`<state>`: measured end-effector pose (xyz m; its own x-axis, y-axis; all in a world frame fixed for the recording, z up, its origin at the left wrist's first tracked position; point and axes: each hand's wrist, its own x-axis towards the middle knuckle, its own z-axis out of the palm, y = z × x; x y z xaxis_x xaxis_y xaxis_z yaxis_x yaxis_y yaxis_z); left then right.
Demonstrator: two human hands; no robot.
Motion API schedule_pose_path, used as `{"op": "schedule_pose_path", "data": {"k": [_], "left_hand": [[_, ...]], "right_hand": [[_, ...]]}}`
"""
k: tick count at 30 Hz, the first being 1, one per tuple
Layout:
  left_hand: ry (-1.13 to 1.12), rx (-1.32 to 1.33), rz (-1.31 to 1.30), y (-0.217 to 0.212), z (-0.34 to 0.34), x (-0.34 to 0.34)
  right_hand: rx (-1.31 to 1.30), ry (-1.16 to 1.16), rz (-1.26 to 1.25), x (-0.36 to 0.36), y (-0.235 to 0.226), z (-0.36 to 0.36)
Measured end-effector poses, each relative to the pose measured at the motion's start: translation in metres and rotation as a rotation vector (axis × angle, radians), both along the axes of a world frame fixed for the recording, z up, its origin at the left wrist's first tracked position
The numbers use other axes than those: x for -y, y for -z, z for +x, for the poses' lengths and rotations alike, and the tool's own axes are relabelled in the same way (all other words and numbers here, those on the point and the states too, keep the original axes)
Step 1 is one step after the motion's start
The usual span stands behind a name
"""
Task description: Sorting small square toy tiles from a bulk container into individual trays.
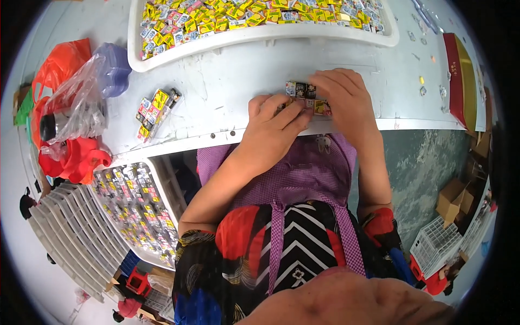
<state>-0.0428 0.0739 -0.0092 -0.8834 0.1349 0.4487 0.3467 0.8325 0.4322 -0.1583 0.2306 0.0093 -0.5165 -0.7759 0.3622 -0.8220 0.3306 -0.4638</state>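
Note:
Near the front edge of the table, a cluster of small printed boxes (301, 90) in black, white, pink and yellow lies between my hands. My left hand (273, 122) curls its fingers over the left and near side of the cluster, pressing on the boxes. On the far right side, my right hand (346, 100) has bent fingers against the boxes; its fingertips are slightly blurred. My palms hide part of the cluster. To the left lies a separate block of similar small boxes (154, 115), stacked side by side in what looks like clear wrap.
A white tray (260, 33) full of loose little boxes stands at the back. Plastic bags (62, 70) and a purple container (112, 70) sit far left. Below left, a white crate (172, 208) holds packed blocks. A red and gold box (460, 81) is at right.

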Motion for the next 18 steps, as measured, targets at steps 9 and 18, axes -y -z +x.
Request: {"op": "schedule_pose_path", "data": {"k": [9, 18], "left_hand": [[0.008, -0.024, 0.13, -0.001, 0.001, -0.006], [-0.262, -0.06, 0.192, -0.007, -0.042, 0.034]], "right_hand": [[0.122, 0.046, -0.103, -0.017, 0.005, 0.007], [0.146, 0.127, 0.01, -0.036, 0.009, 0.01]]}}
